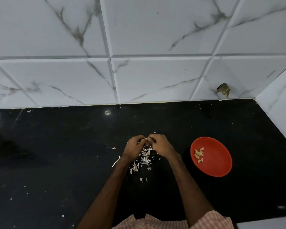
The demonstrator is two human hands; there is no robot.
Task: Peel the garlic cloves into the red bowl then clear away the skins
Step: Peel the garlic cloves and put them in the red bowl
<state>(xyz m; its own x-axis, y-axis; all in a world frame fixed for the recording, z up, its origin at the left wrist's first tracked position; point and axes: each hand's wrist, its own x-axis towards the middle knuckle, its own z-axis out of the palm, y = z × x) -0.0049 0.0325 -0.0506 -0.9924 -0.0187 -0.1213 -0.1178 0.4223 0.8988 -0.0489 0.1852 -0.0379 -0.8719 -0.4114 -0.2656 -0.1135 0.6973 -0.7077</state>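
- wall tiles (155,30): white, glossy, grey marble veining, bevelled edges; they fill the upper half of the view.
- tabletop (56,154): black polished stone, reflective, dotted with pale flecks.
- striped cloth (155,222): pink-and-white, woven, at the bottom edge.
- red bowl (218,156): round, shallow, smooth plastic look; sits on the tabletop to the right of the hands, apart from them.
- left hand (133,148): grip closed, fingers curled, pinching the garlic clove (145,139).
- right hand (161,144): grip closed likewise on the same clove from the other side; the fingertips of both hands meet above the tabletop.
- skins (144,158): papery white flakes and curls, a loose heap under and between the wrists.
- peeled cloves (198,154): small, pale yellow, tapered; clustered in the bowl's left part.
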